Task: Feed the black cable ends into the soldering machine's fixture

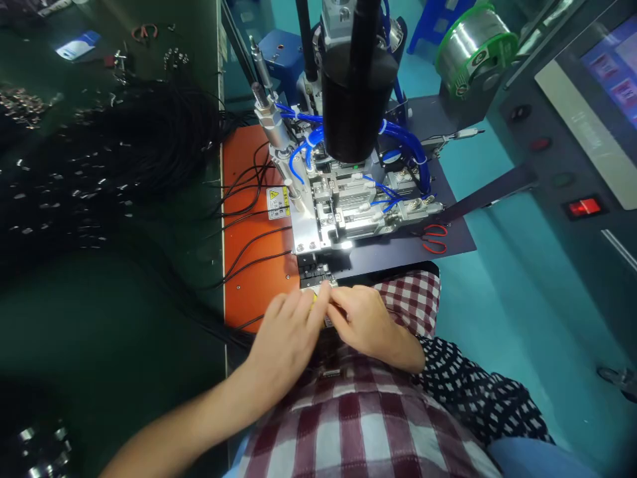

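My left hand (286,335) reaches over the near end of a black slotted fixture (311,271), with its fingers bent and together at the fixture's end. Close beside it on the right, my right hand (365,322) is closed, thumb and forefinger pinched near my left fingertips. Whatever lies between the fingertips is hidden. Thin black cables (256,257) run from the left across an orange plate (259,279) to the fixture. Just beyond my hands stands a metal machine (348,212) with pneumatic cylinders and blue tubes.
A big bundle of black cables (164,133) with shiny metal ends covers the dark table at left. Red-handled scissors (434,239) lie on the machine's dark base. A solder wire spool (478,50) stands behind, and a control panel with a red switch (584,208) is at right.
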Demonstrator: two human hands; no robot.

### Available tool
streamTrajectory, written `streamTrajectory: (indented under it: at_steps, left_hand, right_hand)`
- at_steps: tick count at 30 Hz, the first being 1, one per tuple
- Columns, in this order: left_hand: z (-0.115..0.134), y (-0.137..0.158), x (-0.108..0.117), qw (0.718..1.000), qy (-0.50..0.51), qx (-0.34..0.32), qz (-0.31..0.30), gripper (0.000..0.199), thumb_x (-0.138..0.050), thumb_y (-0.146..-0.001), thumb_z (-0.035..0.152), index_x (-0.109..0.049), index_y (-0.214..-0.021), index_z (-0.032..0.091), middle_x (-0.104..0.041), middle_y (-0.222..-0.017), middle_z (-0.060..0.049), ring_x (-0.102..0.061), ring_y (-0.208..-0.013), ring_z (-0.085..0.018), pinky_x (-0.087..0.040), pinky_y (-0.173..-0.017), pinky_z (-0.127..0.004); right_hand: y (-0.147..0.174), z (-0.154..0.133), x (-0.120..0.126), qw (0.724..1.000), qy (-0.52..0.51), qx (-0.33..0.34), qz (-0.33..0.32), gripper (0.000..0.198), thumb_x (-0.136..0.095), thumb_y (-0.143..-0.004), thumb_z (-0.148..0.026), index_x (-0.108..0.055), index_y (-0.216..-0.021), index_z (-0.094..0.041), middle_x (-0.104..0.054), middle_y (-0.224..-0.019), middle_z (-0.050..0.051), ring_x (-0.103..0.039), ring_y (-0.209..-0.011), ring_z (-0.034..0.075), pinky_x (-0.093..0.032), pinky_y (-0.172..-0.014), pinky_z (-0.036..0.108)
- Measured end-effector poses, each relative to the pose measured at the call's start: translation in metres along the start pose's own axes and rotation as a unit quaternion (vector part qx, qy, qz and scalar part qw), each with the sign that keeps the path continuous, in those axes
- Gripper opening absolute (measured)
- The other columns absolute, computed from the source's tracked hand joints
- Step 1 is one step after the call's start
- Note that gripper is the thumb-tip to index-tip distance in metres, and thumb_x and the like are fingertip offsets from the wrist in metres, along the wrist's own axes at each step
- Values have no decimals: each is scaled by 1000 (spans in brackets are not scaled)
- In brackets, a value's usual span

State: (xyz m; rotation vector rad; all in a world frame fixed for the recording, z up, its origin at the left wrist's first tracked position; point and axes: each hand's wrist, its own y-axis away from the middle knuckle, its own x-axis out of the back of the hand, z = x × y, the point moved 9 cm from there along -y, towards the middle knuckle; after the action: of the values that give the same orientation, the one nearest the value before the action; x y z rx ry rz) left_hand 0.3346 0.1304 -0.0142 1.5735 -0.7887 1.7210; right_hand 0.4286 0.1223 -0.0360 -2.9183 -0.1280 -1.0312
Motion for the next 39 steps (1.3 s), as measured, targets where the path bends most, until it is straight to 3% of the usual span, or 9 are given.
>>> streamTrajectory:
  at_steps: [3,6,13,15,19,22,25,30,39]
  left_hand:
    - [-7,-9,-7,976,213,17,-46,33,-34,-96,14,-52,-124,17,-66,-91,-5,-61,-78,-19,-46,-70,-31]
    - [-29,-13,-18,910,402,85,-59,21,-40,-99,26,-58,-109,23,-66,-92,0,-62,-79,-13,-47,-70,-24]
    - [-33,-11,-40,830,534,145,-69,18,-52,-94,34,-62,-89,20,-63,-68,3,-57,-59,-11,-42,-52,-21]
    - [-36,-10,-39,839,520,154,-39,16,-54,-92,32,-61,-85,20,-64,-69,2,-59,-60,-12,-44,-54,-22]
    - [-48,-8,-13,923,348,131,100,12,-53,-91,21,-61,-82,19,-67,-81,-2,-61,-72,-14,-47,-66,-25]
    - [-49,-7,3,952,238,97,167,14,-49,-92,16,-61,-84,18,-65,-90,-5,-61,-83,-16,-47,-74,-28]
    - [-53,-8,-4,947,274,111,129,12,-51,-92,18,-58,-82,18,-60,-81,-2,-58,-75,-14,-45,-66,-25]
    - [-54,-7,-22,899,406,153,58,16,-56,-89,20,-53,-74,19,-52,-72,1,-50,-64,-12,-40,-56,-24]
    - [-50,-1,-12,900,395,121,136,11,-54,-90,13,-55,-81,18,-51,-75,0,-49,-70,-13,-41,-63,-25]
  right_hand:
    - [-6,10,-2,990,-136,-40,-23,17,-51,-90,-17,-62,-78,-16,-65,-69,2,-56,-59,13,-41,-57,26]
    - [-6,36,1,944,-306,-122,-18,14,-55,-90,-26,-64,-95,-18,-66,-71,0,-57,-56,11,-45,-55,24]
    - [-9,53,-13,879,-442,-175,-24,25,-64,-85,-42,-61,-81,-17,-60,-64,-2,-50,-47,8,-41,-47,22]
    - [-10,50,-16,870,-461,-176,-29,28,-64,-84,-44,-62,-81,-17,-59,-63,-3,-50,-47,8,-41,-48,22]
    - [-12,47,-18,861,-477,-171,-35,31,-63,-85,-47,-63,-84,-16,-60,-65,-2,-51,-49,8,-42,-49,23]
    - [-11,47,-19,865,-472,-169,-32,31,-62,-85,-47,-62,-84,-17,-61,-66,-2,-51,-50,8,-43,-50,23]
    - [-11,45,-18,881,-445,-162,-20,27,-63,-85,-43,-62,-85,-17,-61,-68,-2,-52,-51,8,-43,-51,23]
    - [-11,40,-18,912,-374,-169,-17,19,-64,-84,-35,-63,-86,-16,-61,-71,-1,-53,-53,8,-42,-50,22]
    - [-12,30,-17,930,-337,-145,11,12,-66,-82,-28,-65,-79,-16,-63,-69,-1,-53,-51,8,-40,-47,21]
